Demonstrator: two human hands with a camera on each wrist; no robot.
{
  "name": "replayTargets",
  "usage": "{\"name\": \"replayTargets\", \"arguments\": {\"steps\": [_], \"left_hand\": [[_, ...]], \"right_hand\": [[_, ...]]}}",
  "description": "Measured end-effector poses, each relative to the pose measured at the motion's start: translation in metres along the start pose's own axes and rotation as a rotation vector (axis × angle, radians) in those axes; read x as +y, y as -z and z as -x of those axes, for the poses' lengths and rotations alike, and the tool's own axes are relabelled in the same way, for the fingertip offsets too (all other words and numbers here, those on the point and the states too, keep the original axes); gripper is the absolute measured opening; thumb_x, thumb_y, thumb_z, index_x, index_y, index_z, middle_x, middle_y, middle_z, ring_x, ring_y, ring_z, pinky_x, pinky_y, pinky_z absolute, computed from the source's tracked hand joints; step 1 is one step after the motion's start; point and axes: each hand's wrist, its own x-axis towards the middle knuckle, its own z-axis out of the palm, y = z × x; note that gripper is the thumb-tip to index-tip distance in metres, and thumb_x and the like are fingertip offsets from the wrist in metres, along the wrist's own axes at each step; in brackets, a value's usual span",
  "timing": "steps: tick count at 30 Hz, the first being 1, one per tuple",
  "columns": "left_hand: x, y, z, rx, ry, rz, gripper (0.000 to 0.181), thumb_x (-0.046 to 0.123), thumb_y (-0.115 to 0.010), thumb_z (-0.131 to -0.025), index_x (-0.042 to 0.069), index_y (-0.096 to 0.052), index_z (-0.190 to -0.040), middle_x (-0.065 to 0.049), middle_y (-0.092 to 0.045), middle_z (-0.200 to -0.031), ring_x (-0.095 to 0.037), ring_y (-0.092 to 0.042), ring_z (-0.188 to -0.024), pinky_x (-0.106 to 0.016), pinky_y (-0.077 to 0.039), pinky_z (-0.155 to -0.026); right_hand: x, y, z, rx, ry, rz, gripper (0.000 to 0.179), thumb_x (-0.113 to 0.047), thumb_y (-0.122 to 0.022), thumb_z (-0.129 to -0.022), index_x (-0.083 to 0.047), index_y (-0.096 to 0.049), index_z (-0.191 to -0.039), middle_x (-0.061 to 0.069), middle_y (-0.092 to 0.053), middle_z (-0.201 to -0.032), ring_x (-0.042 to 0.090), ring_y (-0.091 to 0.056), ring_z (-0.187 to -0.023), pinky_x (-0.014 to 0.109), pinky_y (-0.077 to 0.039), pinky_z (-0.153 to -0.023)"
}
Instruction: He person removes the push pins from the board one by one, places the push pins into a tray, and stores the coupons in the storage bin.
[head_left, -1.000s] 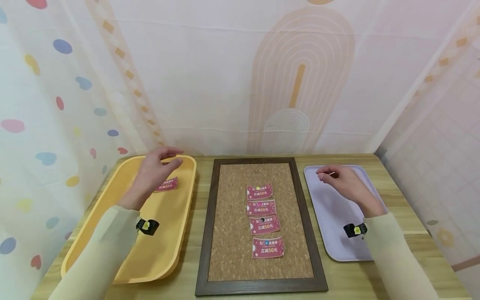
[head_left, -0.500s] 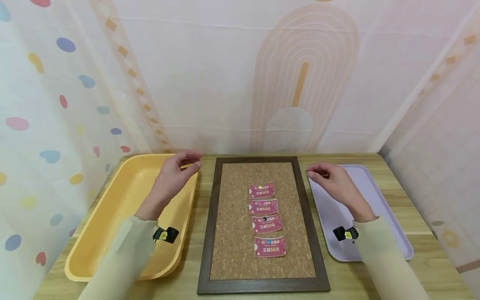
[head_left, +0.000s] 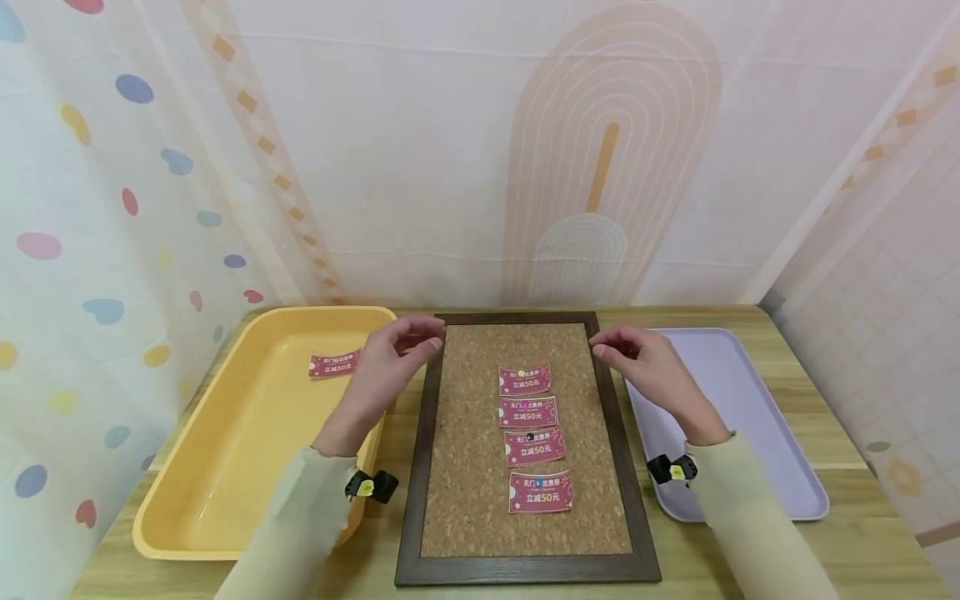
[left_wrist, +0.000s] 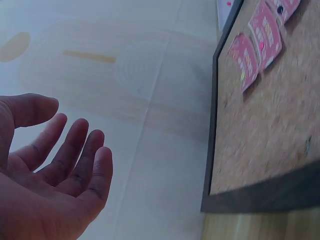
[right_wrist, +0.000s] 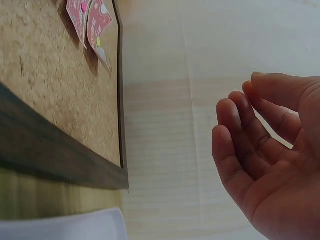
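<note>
A cork board (head_left: 457, 467) in a dark wooden frame lies on the table. Several pink coupons are pinned down its middle, the lowest coupon (head_left: 540, 493) with a blue pin and the top coupon (head_left: 524, 381) with a yellow one. My left hand (head_left: 382, 367) hovers between the yellow basin and the board's upper left corner, fingers loosely bent and holding nothing. Near the upper right edge of the frame, my right hand (head_left: 660, 375) is raised, its thumb close to the index fingertip. Nothing shows between them in the right wrist view.
At the left stands a yellow basin (head_left: 217, 467) with one pink coupon (head_left: 330, 365) inside. A lavender tray (head_left: 738, 408) lies to the right of the board. Behind the wooden table (head_left: 795, 367) hangs a patterned curtain (head_left: 420, 167).
My left hand has moved right from over the basin to the board's left corner, uncovering the coupon there. My right hand has shifted left from over the tray to the frame's edge.
</note>
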Motion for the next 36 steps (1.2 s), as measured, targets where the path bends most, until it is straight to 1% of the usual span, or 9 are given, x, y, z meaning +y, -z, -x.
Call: {"name": "replayTargets", "arguments": {"steps": [4, 10, 13, 18, 21, 25, 28, 32, 36], "left_hand": [[0.000, -0.012, 0.002, 0.013, 0.015, 0.038, 0.027, 0.013, -0.064, -0.103, 0.002, -0.067, -0.127, -0.014, -0.068, -0.124, -0.025, -0.062, -0.112, -0.028, -0.051, -0.091], [-0.008, -0.030, 0.004, -0.001, 0.065, 0.093, 0.030, 0.014, -0.063, -0.104, 0.002, -0.064, -0.131, -0.014, -0.068, -0.125, -0.026, -0.062, -0.113, -0.033, -0.052, -0.095], [-0.015, -0.038, 0.003, 0.004, 0.079, 0.103, 0.029, 0.014, -0.063, -0.104, 0.001, -0.064, -0.130, -0.014, -0.068, -0.124, -0.026, -0.064, -0.112, -0.031, -0.054, -0.094], [-0.024, -0.050, 0.000, 0.022, 0.096, 0.158, 0.025, 0.011, -0.063, -0.103, 0.000, -0.066, -0.125, -0.015, -0.068, -0.120, -0.027, -0.064, -0.109, -0.029, -0.054, -0.090], [-0.029, -0.056, -0.002, 0.022, 0.104, 0.154, 0.024, 0.010, -0.065, -0.102, 0.000, -0.067, -0.123, -0.015, -0.068, -0.118, -0.027, -0.064, -0.108, -0.030, -0.054, -0.089], [-0.034, -0.065, -0.005, 0.018, 0.134, 0.118, 0.024, 0.010, -0.068, -0.099, 0.003, -0.069, -0.123, -0.012, -0.069, -0.117, -0.026, -0.064, -0.108, -0.035, -0.054, -0.091], [-0.037, -0.070, -0.009, 0.017, 0.156, 0.104, 0.026, 0.010, -0.069, -0.098, 0.003, -0.069, -0.123, -0.011, -0.069, -0.117, -0.026, -0.065, -0.108, -0.038, -0.055, -0.092], [-0.040, -0.074, -0.012, 0.022, 0.183, 0.118, 0.029, 0.010, -0.068, -0.098, 0.000, -0.067, -0.125, -0.012, -0.069, -0.118, -0.027, -0.065, -0.109, -0.041, -0.055, -0.094], [-0.045, -0.077, -0.016, 0.025, 0.208, 0.131, 0.030, 0.007, -0.067, -0.098, -0.002, -0.066, -0.126, -0.014, -0.068, -0.119, -0.029, -0.064, -0.110, -0.042, -0.054, -0.095]], "right_hand": [[-0.001, -0.007, -0.002, -0.011, 0.006, -0.006, 0.020, -0.018, -0.065, -0.104, -0.005, -0.072, -0.116, 0.013, -0.071, -0.102, 0.023, -0.056, -0.082, 0.031, -0.048, -0.070], [-0.002, -0.018, -0.005, -0.025, 0.019, -0.010, 0.019, -0.017, -0.065, -0.104, -0.005, -0.072, -0.116, 0.009, -0.071, -0.100, 0.020, -0.056, -0.081, 0.031, -0.048, -0.069], [-0.003, -0.023, -0.007, -0.032, 0.028, -0.015, 0.019, -0.017, -0.065, -0.104, -0.004, -0.072, -0.116, 0.009, -0.072, -0.101, 0.019, -0.057, -0.081, 0.031, -0.048, -0.069], [-0.004, -0.032, -0.009, -0.062, 0.040, -0.031, 0.020, -0.016, -0.064, -0.104, -0.003, -0.072, -0.117, 0.012, -0.072, -0.103, 0.018, -0.057, -0.078, 0.031, -0.047, -0.066], [-0.004, -0.036, -0.011, -0.088, 0.029, -0.053, 0.022, -0.016, -0.064, -0.104, -0.001, -0.071, -0.118, 0.014, -0.072, -0.104, 0.017, -0.057, -0.078, 0.031, -0.048, -0.067], [-0.006, -0.042, -0.014, -0.118, 0.018, -0.072, 0.022, -0.014, -0.064, -0.104, 0.000, -0.071, -0.119, 0.016, -0.072, -0.109, 0.018, -0.060, -0.084, 0.035, -0.051, -0.072], [-0.006, -0.047, -0.018, -0.136, 0.027, -0.072, 0.021, -0.012, -0.064, -0.103, 0.000, -0.071, -0.119, 0.015, -0.072, -0.110, 0.020, -0.062, -0.087, 0.037, -0.051, -0.075], [-0.003, -0.055, -0.025, -0.151, 0.043, -0.056, 0.019, -0.011, -0.065, -0.103, 0.001, -0.072, -0.116, 0.010, -0.072, -0.107, 0.020, -0.064, -0.090, 0.036, -0.053, -0.075], [-0.001, -0.059, -0.030, -0.154, 0.049, -0.015, 0.018, -0.011, -0.066, -0.101, 0.000, -0.073, -0.114, 0.008, -0.073, -0.107, 0.021, -0.068, -0.093, 0.039, -0.055, -0.079]]}}
